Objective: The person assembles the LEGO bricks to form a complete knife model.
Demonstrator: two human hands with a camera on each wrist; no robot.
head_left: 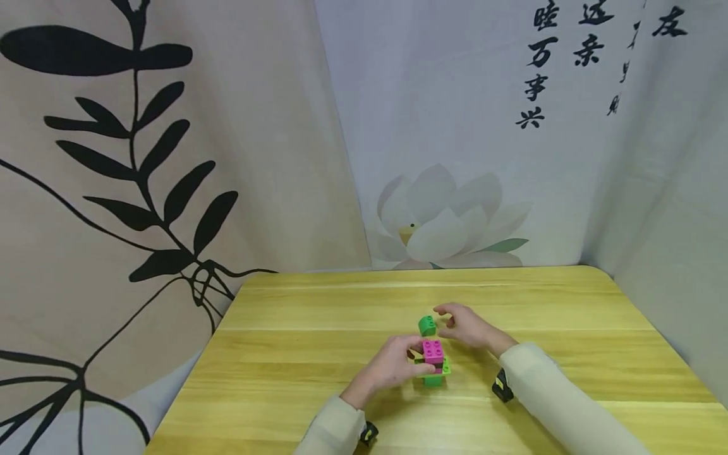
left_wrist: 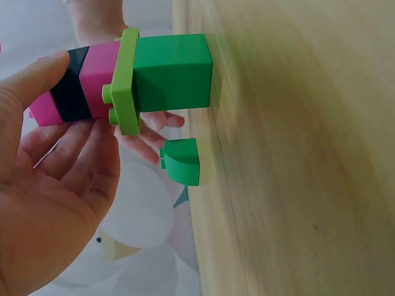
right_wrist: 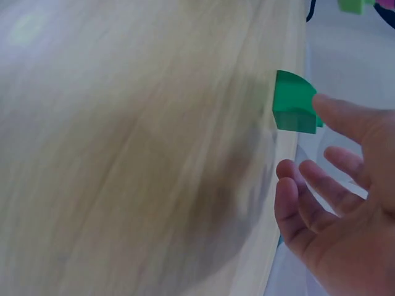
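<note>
My left hand (head_left: 392, 363) grips a stack of toy building bricks (head_left: 433, 351) that stands on the table. Thumb and fingers pinch its upper pink and black bricks. In the left wrist view the stack runs from pink and black bricks to a lime green plate (left_wrist: 126, 86) and a large green brick (left_wrist: 173, 73) at the bottom. Just beyond the stack sits a loose curved green brick (head_left: 426, 325), studs up. Beside it is my right hand (head_left: 469, 325), fingers loosely bent around nothing. The right wrist view has the thumb overlapping the curved brick (right_wrist: 295, 103); contact cannot be told.
The wooden table (head_left: 284, 366) carries the bricks, its far edge meeting a hanging cloth (head_left: 455, 139) with a printed lotus and characters. Another cloth with black leaves (head_left: 102, 161) hangs at the left. Small black devices (head_left: 503, 385) sit at both wrists.
</note>
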